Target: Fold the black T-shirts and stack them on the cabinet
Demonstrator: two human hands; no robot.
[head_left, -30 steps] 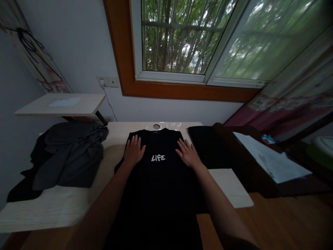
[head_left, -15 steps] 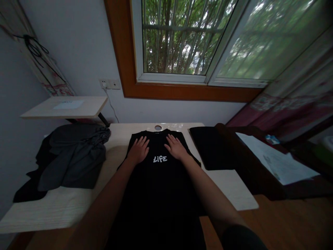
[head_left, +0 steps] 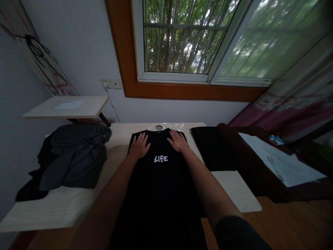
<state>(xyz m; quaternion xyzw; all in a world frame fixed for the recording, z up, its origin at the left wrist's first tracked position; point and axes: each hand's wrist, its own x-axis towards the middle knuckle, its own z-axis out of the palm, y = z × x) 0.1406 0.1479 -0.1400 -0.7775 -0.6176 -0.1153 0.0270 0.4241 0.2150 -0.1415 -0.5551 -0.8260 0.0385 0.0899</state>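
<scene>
A black T-shirt (head_left: 161, 177) with white lettering on its chest lies spread on the pale wooden desk (head_left: 117, 152), its neckline at the far side. My left hand (head_left: 139, 145) rests flat on the upper left of the shirt, fingers stretched toward the left shoulder. On the upper right, my right hand (head_left: 178, 140) lies flat with fingers spread, close to the right shoulder and collar. Neither hand grasps the cloth. The shirt's lower part blends into the dark area near my body, so its hem cannot be made out.
A heap of dark grey and black clothes (head_left: 75, 156) lies on the desk's left, below a small raised shelf (head_left: 67, 106) with paper on it. Folded black cloth (head_left: 210, 147) lies at the right, beside a dark wooden piece of furniture with a paper sheet (head_left: 278, 159).
My right hand has slid outward and slightly away from me, toward the shirt's right shoulder. My left hand has moved slightly up the shirt. Both stay flat on the cloth.
</scene>
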